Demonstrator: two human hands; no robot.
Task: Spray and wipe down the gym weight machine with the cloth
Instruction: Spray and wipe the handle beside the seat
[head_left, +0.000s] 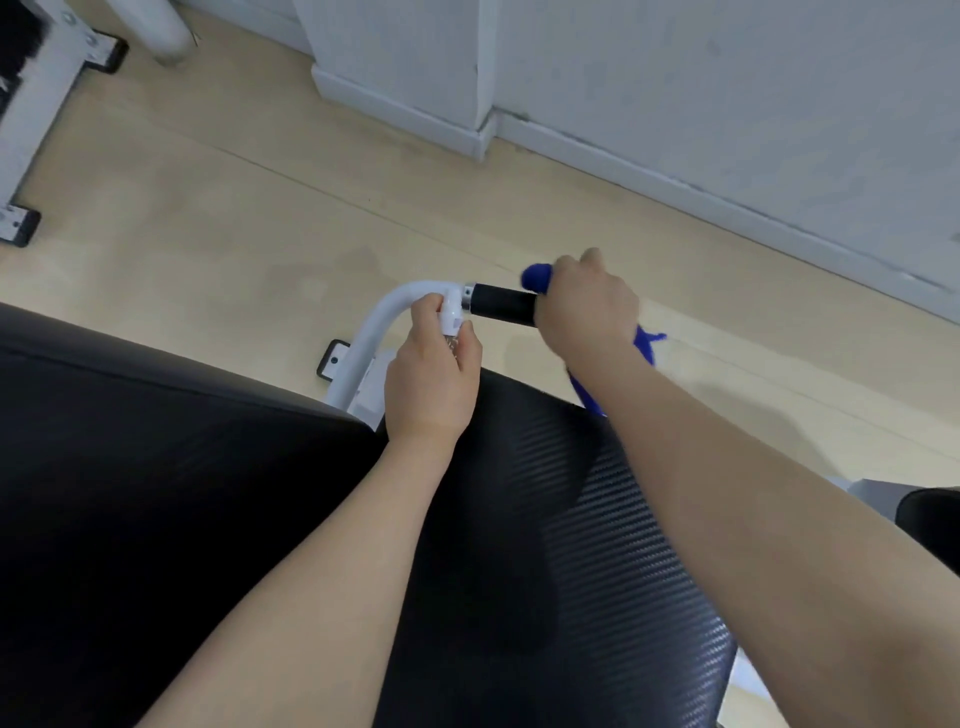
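Wiping stage, judging by hand positions. Big black pad (545, 545) fills the foreground; the white tube (374, 332) curves up from behind it, past a foot (332, 358) on the floor (208, 208), to the black handle (501, 306). Right hand (587, 306): grip wrapped over the handle's far end with the blue cloth (537, 278) bunched under it, tail hanging below the wrist. Left hand (431, 379): grip closed on a small spray bottle (453, 317), white nozzle just beside the handle's metal collar. Risks: nozzle sits very close, so a spray would likely pool on the collar or hit the right hand; the hanging tail could drag on the pad; one-end wiping may skip the near end.
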